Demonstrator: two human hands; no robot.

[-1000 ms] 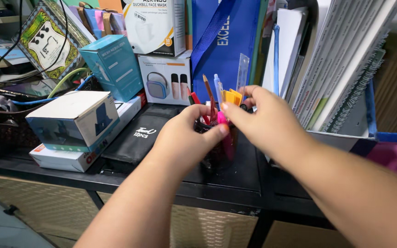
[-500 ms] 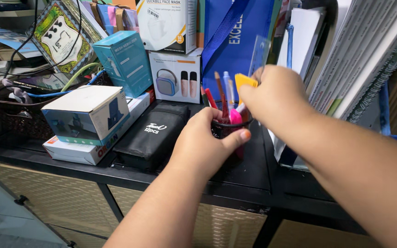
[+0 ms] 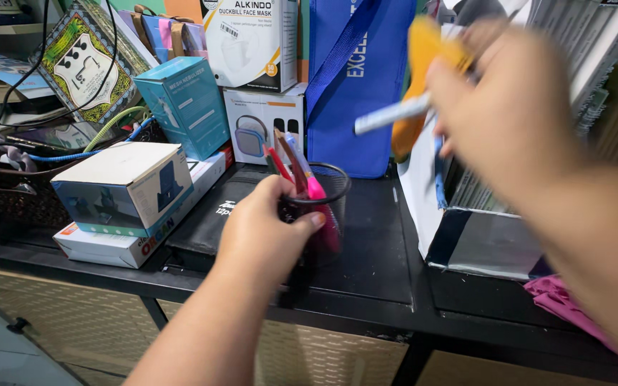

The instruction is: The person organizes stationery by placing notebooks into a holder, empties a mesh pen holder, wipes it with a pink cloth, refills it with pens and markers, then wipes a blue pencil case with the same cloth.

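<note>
The left hand [image 3: 262, 232] wraps around the dark, see-through round pen cup [image 3: 321, 214], thumb on the near side and fingers on the far side — a steadying clasp that seems meant to keep the cup from tipping on the black shelf top [image 3: 373, 250]. The cup stands upright near the shelf's middle, holding a pink marker [image 3: 316, 189], a red pen [image 3: 278, 163] and a brown pencil [image 3: 291, 154] that lean toward the back left.

The right hand [image 3: 509, 107] is raised above and to the right of the cup, blurred, its fingers closed on a white-barrelled pen [image 3: 391, 116] and an orange-yellow flat plastic piece [image 3: 416, 78] — both well clear of the rim.

Behind the cup stands a blue fabric bag [image 3: 355, 86]; to its left lies a black zip pouch [image 3: 209, 221], beside stacked white and teal cardboard boxes [image 3: 126, 186]. To the right a white file holder of upright papers [image 3: 459, 221] crowds the raised hand's side.
</note>
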